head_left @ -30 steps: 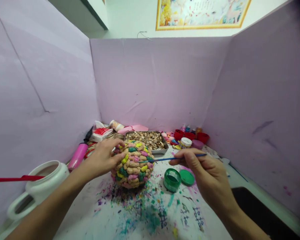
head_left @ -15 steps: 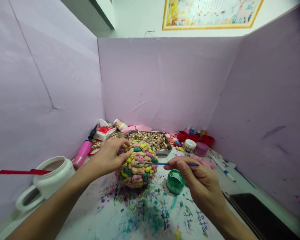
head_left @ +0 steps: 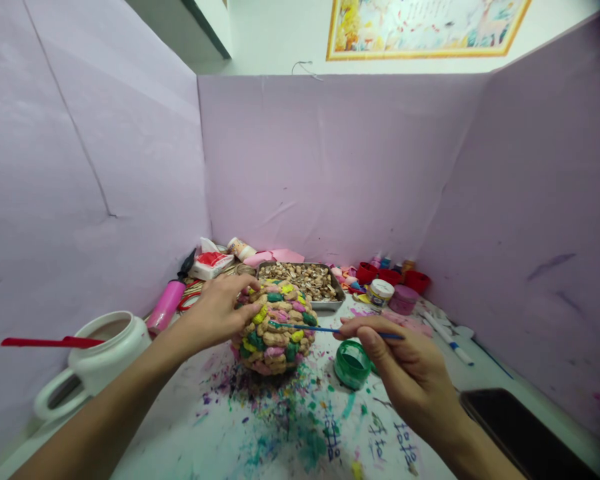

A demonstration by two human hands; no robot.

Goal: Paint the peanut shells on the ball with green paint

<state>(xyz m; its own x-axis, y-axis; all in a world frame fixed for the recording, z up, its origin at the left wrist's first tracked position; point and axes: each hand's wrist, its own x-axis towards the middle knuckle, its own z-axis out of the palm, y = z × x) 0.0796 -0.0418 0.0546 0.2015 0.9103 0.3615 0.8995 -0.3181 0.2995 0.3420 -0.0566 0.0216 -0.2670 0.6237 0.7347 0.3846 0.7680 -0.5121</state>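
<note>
A round object covered in peanut shells (head_left: 279, 343), some painted pink, yellow or green, stands on the paint-spattered table. My left hand (head_left: 226, 308) holds it at the upper left, thumb on the front and fingers over the top. Pinched in my right hand (head_left: 393, 347) is a thin blue paintbrush (head_left: 325, 329). Its green-tinted tip meets an unpainted shell on the front, close to my left thumb. Just below the brush, an open jar of green paint (head_left: 353, 365) sits left of my right hand.
Behind the round object is a metal tray (head_left: 336, 305) of shells. Paint jars (head_left: 381, 292) and red cups (head_left: 417, 281) cluster at back right. A white mug (head_left: 107, 353) with a red-handled tool stands left. A dark phone (head_left: 520, 433) lies right. Lilac panels (head_left: 340, 160) enclose the table.
The brush tip has shifted slightly left and up on the shell. My right hand has moved a little right and down, tilting the brush more. My left hand keeps its place.
</note>
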